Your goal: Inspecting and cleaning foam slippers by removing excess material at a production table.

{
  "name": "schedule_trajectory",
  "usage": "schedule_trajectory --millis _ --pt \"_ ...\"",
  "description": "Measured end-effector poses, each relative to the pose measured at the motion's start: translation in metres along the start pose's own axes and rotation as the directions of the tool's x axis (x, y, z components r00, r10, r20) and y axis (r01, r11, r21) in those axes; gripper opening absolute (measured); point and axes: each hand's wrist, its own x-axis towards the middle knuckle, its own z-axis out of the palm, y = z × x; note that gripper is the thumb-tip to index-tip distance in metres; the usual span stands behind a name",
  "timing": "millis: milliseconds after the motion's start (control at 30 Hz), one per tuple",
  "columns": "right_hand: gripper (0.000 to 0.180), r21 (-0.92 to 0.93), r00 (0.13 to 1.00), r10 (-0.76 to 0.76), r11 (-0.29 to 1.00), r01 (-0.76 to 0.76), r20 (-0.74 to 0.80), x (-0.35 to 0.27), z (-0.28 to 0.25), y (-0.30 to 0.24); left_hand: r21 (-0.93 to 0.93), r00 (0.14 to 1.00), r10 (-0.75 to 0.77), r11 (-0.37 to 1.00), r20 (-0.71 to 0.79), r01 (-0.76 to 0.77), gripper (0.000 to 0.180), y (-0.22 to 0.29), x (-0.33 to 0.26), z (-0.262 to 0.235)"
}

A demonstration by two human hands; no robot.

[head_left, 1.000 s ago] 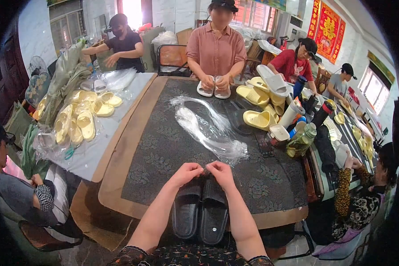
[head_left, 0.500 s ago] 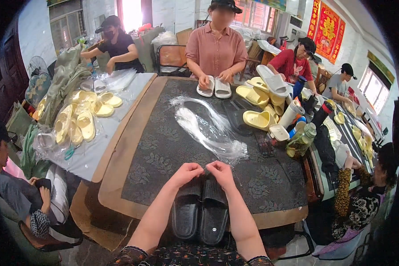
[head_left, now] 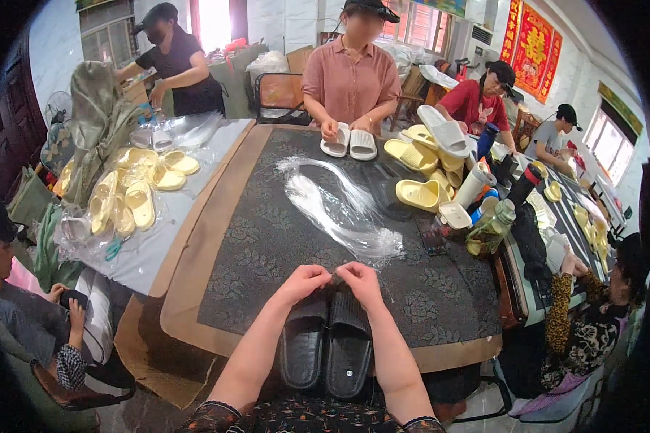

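a pair of black slippers (head_left: 326,345) lies side by side, soles up, hanging over the near edge of the table (head_left: 195,238), toes toward the middle. the left hand (head_left: 305,278) and right hand (head_left: 360,278) meet at the toe ends, fingers curled in and pinched close together on something small between them; it looks like the thin edge of a clear bag or a tie, but it is too small to tell. neither hand is wrapped around a slipper itself.

the slippers look like moulded foam: light, bendy, a bit springy, with ribbed soles that give grip, so they are not likely to slip or break. a fair hold would be across both toes or both heels at once, pressing the pair together so they move as one.

just beyond the hands a heap of clear bags (head_left: 339,209) spreads across the middle of the table. that film looks thin, limp and slippery, likely to cling and slide, best pinched at an open edge.

at the far edge another person holds white slippers (head_left: 349,142); yellow slippers (head_left: 419,193) sit toward the right edge.
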Motion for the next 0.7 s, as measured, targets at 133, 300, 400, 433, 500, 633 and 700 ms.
schedule_trajectory --millis 133,300,400,433,500,633,700 --pt "0.017 0.016 0.999 0.005 1.000 -0.005 -0.041 0.0000 -0.0007 -0.0007 0.011 0.999 0.035 0.999 0.018 -0.036 0.019 0.0015 0.0002 0.0001" --pt "0.017 -0.092 0.997 -0.063 0.993 0.067 0.046 -0.0003 0.0003 0.0013 0.020 0.999 0.048 0.999 0.007 -0.048 0.019 0.0033 -0.0003 0.0014" --pt "0.017 0.027 0.997 0.021 0.999 -0.019 -0.071 0.0007 -0.0001 0.0000 -0.012 0.999 0.052 0.999 0.003 -0.051 0.019 0.0008 0.0002 0.0009" --pt "0.016 0.010 0.998 0.011 1.000 -0.010 -0.061 0.0007 -0.0001 0.0001 -0.011 0.999 0.052 0.999 0.002 -0.052 0.019 -0.0003 0.0004 0.0001" --pt "0.016 -0.007 0.999 0.001 1.000 -0.001 -0.052 0.0006 0.0002 0.0022 -0.007 0.999 -0.043 0.999 -0.012 0.043 0.018 0.0004 0.0002 -0.0003" --pt "0.015 -0.065 1.000 -0.024 0.998 0.025 0.015 0.0012 0.0011 0.0046 0.011 0.999 0.031 0.999 -0.005 -0.031 0.018 0.0055 -0.0024 0.0012" --pt "0.015 -0.046 0.999 -0.005 0.999 0.003 -0.031 0.0015 -0.0004 0.0033 -0.011 1.000 0.023 1.000 -0.005 -0.023 0.018 0.0047 -0.0013 0.0018"
